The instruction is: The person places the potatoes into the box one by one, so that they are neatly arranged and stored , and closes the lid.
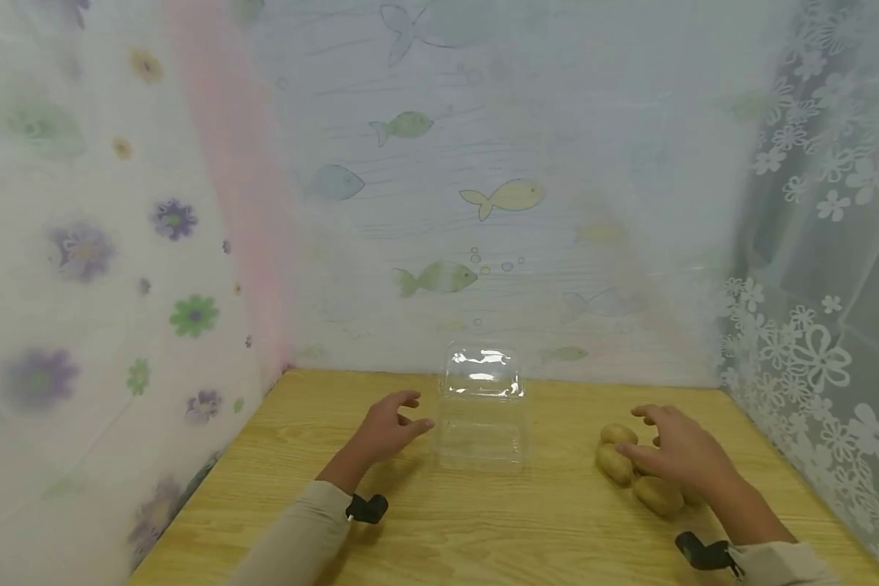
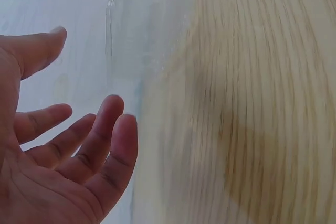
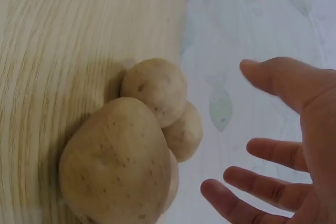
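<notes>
A clear plastic clamshell box [image 1: 481, 435] stands on the wooden table with its lid [image 1: 481, 370] raised at the back. Left of it is my left hand [image 1: 384, 427], fingers relaxed and holding nothing; the left wrist view shows the palm [image 2: 58, 182] with thumb and fingers spread apart. Several potatoes [image 1: 615, 464] lie in a cluster on the right side of the table. Over them hovers my right hand [image 1: 681, 452], its fingers loosely bent and nothing between them. In the right wrist view a large potato [image 3: 118, 161] lies nearest, with smaller ones beyond it.
The wooden table [image 1: 439, 529] reaches back to a curtain [image 1: 593, 163] printed with fish. Flowered curtains hang along the left [image 1: 102, 325] and right [image 1: 813, 325] sides. A black wrist camera [image 1: 366, 509] sits on the left wrist and another [image 1: 703, 553] on the right.
</notes>
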A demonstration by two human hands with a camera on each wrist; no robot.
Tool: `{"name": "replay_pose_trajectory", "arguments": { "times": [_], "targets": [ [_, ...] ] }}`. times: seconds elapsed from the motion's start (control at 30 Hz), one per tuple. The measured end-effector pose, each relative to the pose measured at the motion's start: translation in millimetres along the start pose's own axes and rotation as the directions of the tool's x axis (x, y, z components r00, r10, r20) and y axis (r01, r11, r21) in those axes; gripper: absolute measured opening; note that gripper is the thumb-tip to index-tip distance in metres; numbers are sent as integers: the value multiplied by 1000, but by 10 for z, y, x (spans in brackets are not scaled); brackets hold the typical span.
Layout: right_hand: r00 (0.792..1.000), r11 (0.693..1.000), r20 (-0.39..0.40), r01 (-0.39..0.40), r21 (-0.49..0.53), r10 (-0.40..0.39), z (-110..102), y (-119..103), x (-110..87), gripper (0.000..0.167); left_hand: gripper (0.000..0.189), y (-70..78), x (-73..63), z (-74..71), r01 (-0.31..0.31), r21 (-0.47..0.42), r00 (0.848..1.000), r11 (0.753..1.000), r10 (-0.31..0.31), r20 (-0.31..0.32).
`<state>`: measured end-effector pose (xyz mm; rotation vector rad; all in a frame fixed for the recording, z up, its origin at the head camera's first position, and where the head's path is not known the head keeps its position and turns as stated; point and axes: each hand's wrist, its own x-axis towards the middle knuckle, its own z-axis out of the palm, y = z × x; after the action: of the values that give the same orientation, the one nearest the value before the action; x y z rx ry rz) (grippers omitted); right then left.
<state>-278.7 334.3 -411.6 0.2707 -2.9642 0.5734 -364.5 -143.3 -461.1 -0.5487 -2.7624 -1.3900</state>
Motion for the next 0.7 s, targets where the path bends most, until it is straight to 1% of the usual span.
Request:
{"name": "replay_pose_trajectory", "arguments": {
  "times": [0.17, 0.3, 0.5, 0.7],
  "targets": [
    [1000, 1000, -8, -4, 30, 4, 51, -18, -23, 69, 70, 0, 29, 95, 13, -88, 1000, 996, -12, 7],
    [1000, 998, -23, -5, 56, 6, 136, -13, -30, 64, 69, 3, 45, 154, 24, -107, 1000, 994, -24, -6],
    [999, 999, -44, -27, 29, 28, 224, -24, -34, 63, 63, 13, 62, 218, 23, -147, 999, 989, -26, -19],
    [995, 999, -87, -51, 1, 51, 304, -75, -63, 56, 59, 27, 56, 246, 19, -172, 999, 985, -25, -34]
  ]
}}
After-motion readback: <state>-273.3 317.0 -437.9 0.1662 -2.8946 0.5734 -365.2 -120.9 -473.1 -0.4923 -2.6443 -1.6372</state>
